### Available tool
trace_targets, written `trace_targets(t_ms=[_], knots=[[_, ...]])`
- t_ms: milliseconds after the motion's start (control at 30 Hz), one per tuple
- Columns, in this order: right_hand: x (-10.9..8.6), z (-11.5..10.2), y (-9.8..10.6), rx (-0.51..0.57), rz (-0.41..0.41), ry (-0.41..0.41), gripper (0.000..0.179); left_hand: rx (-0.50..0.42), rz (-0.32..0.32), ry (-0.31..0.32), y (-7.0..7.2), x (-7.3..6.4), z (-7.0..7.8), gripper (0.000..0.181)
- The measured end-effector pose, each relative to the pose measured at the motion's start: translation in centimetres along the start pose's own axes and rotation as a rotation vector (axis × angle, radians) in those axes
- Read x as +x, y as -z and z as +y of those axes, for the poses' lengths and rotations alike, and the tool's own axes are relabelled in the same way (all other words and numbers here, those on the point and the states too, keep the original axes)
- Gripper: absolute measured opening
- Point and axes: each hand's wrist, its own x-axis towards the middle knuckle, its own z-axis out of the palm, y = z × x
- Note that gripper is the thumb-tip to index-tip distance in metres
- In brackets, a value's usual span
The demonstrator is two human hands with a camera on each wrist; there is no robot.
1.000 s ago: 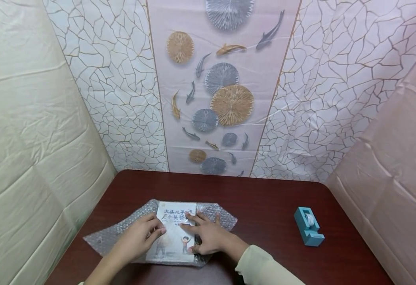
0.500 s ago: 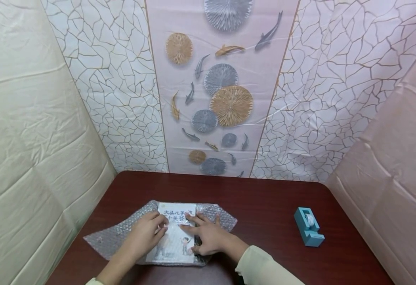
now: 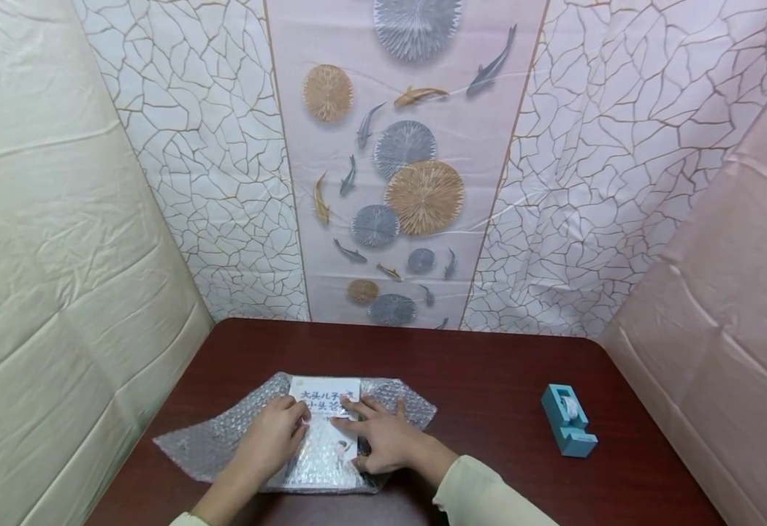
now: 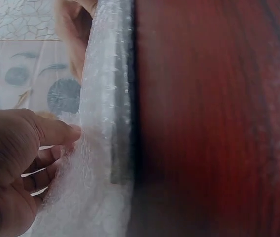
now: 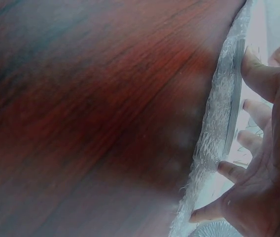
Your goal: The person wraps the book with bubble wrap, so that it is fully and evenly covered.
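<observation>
A white book (image 3: pixel 324 394) with blue Chinese characters lies on a sheet of bubble wrap (image 3: pixel 199 446) on the table. Wrap covers the lower part of its cover, which looks shiny and blurred. My left hand (image 3: pixel 272 437) pinches the wrap over the book's left side; in the left wrist view the thumb (image 4: pixel 63 132) and curled fingers meet at the sheet. With fingers spread, my right hand (image 3: pixel 386 437) presses on the book's right edge. The right wrist view has its fingertips on the cover, beside the book's edge (image 5: pixel 236 98) and the wrap under it.
A blue tape dispenser (image 3: pixel 569 420) with a roll of clear tape stands at the right of the dark red table (image 3: pixel 475 387). Patterned fabric (image 3: pixel 383 183) hangs behind the table, and plain cream fabric (image 3: pixel 68 292) hangs at the sides.
My left hand has shifted a little to the right, drawing bubble wrap further over the book's lower cover. The right hand has kept its place on the book.
</observation>
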Motion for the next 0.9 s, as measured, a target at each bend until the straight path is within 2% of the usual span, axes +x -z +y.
trace_targets(t_ms=[267,400,733,900], knots=[[0.0,-0.3,0.3,0.018,-0.004,0.003,0.076,0.011,-0.059,0.068,-1.1,-0.1,0.0,0.027],[0.0,-0.2,0.3,0.014,-0.004,0.001,0.076,0.029,-0.050,0.092,-1.2,0.0,0.3,0.033],[0.0,-0.1,0.2,0.005,-0.004,-0.007,0.076,0.013,-0.033,0.006,-1.8,0.0,1.2,0.020],[-0.1,-0.1,0.1,0.008,-0.007,-0.010,0.076,0.057,-0.029,-0.029,-1.9,-0.3,1.5,0.016]])
